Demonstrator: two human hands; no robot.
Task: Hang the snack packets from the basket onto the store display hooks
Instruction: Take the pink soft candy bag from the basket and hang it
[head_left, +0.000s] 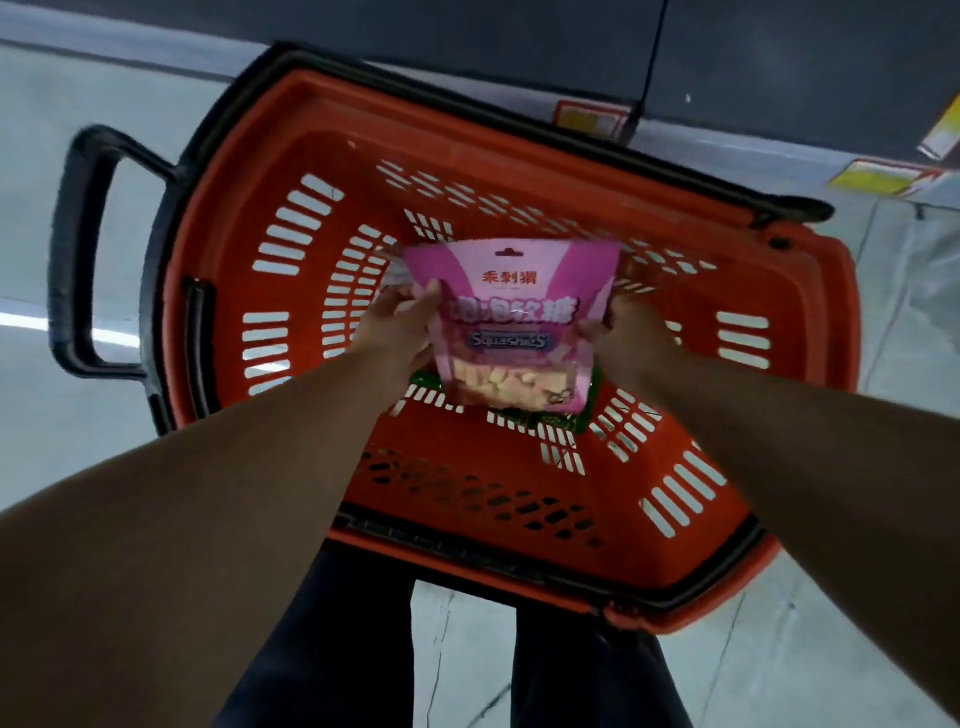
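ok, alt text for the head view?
Both hands, left hand and right hand, hold a pink snack packet over an orange basket on a pale floor; something green shows beneath the packet.

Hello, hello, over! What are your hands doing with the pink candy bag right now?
Left hand and right hand grip pink Squashies packet by its sides. Packet over red basket. Green packet underneath. Nothing blocking.
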